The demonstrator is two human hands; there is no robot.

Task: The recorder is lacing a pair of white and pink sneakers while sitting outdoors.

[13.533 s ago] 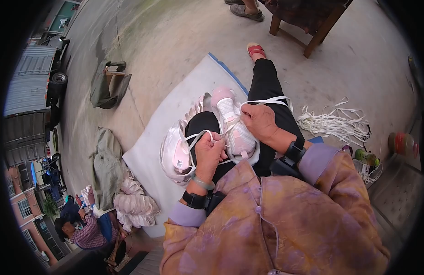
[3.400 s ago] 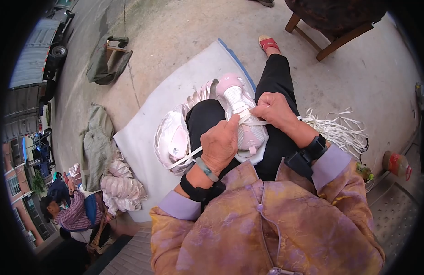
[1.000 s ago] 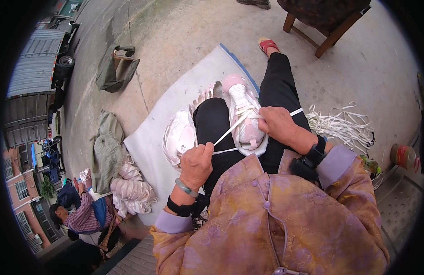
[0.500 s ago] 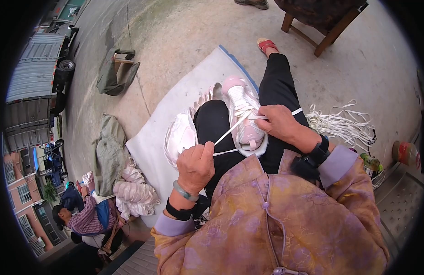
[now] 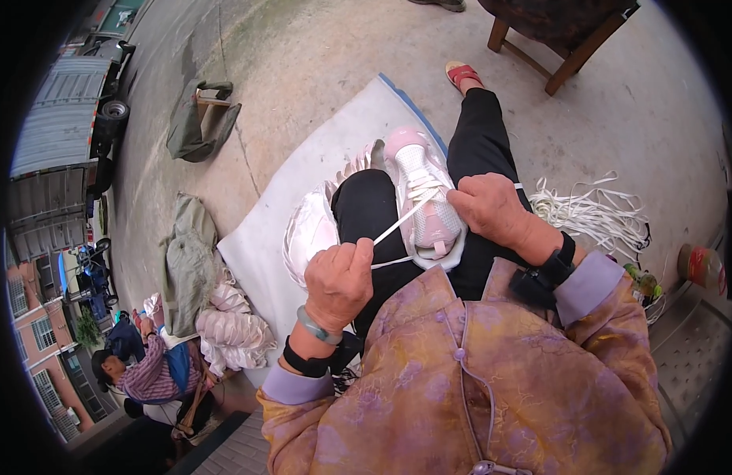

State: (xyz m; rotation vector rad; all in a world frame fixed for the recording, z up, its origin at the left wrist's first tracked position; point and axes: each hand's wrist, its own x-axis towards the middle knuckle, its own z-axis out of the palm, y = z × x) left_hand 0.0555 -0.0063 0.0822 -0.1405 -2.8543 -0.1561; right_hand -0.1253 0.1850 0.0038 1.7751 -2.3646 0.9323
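A pink and white sneaker lies between my thighs, toe pointing away, with a white shoelace threaded part of the way up its front. My left hand is closed on the lace, which stretches taut from its fingers to the eyelets. Beside the sneaker's right edge, my right hand is curled shut against the lacing, on a stretch of the same lace mostly hidden by the fingers. To the left of my knee rests a row of pale pink shoe pieces, stacked in a curve.
A white sheet spreads under the work. Loose white laces lie in a heap at right, near a red-labelled bottle. More pink pieces and a grey-green cloth are at left, by another seated person. A wooden chair stands ahead.
My right hand has turned and closed more tightly, shifting slightly up and right. My left hand has edged a little to the right, still gripping the lace.
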